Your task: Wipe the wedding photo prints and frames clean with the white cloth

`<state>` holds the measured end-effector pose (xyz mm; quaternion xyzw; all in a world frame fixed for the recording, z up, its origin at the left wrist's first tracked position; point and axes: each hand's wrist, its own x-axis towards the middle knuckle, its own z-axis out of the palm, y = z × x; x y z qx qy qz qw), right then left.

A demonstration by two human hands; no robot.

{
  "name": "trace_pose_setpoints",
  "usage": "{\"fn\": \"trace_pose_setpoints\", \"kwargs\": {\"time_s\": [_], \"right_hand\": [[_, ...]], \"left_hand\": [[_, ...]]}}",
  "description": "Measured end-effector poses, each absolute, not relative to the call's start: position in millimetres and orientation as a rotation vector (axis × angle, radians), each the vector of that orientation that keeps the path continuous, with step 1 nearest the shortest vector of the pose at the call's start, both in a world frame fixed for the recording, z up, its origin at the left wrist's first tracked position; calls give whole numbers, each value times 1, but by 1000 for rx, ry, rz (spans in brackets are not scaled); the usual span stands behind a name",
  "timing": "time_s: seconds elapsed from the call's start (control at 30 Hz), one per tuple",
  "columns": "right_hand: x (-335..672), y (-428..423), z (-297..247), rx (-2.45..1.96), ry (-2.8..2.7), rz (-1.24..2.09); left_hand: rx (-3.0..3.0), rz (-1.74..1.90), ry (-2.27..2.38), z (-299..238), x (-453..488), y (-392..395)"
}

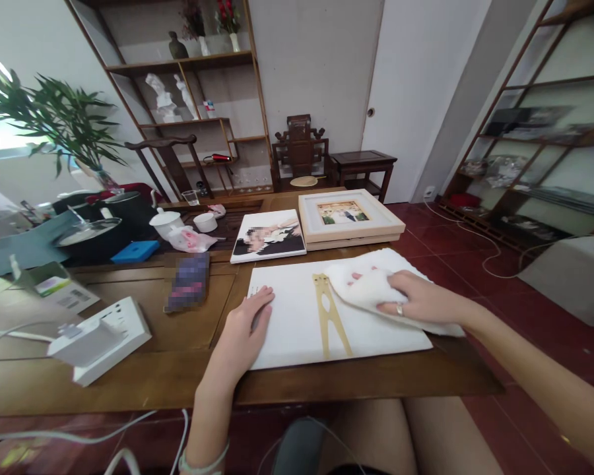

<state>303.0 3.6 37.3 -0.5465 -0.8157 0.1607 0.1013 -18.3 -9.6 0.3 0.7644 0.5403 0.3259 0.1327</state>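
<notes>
A flat white panel (287, 323) lies on the wooden table before me, with a tan, A-shaped figure (325, 313) on its face. I cannot tell whether that figure is printed or a separate piece. My left hand (250, 323) rests on the panel's left edge, fingers stretched out and holding nothing. Over the panel's right part spreads a thick white cloth (376, 264) with small pinkish marks. My right hand (420, 300), wearing a ring, grips a bunched fold of it. Part of the cloth hangs past the panel's right end, hiding that end.
Behind the panel sit a photo print (267, 241) and a framed picture (351, 214) in a pale wood frame. To the left are a white power strip (111, 340), an open box (54, 287), a blue box (136, 251) and a dark patterned packet (188, 282). Cables trail off the table's left side.
</notes>
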Motion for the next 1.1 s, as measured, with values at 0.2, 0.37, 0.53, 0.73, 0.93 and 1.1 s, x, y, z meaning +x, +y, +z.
{"fn": "trace_pose_setpoints", "kwargs": {"time_s": [0.2,0.37,0.53,0.73,0.93,1.1], "right_hand": [[286,20,23,-1581,-2333,283],[278,-34,36,-1414,-2513,349],[285,-84,59,-1446,-2594,602],[270,-32,57,-1592,-2408,419],[225,18,39,-1411,-2440,263],[219,-22,37,-1184,-2663,260]], "left_hand": [[2231,947,1575,1,-18,-10],[2238,938,1577,1,-18,-9],[2230,935,1579,0,-18,-9],[2214,943,1572,1,-18,-10],[2204,936,1570,1,-19,-10],[2209,940,1566,-1,-20,-9]]}}
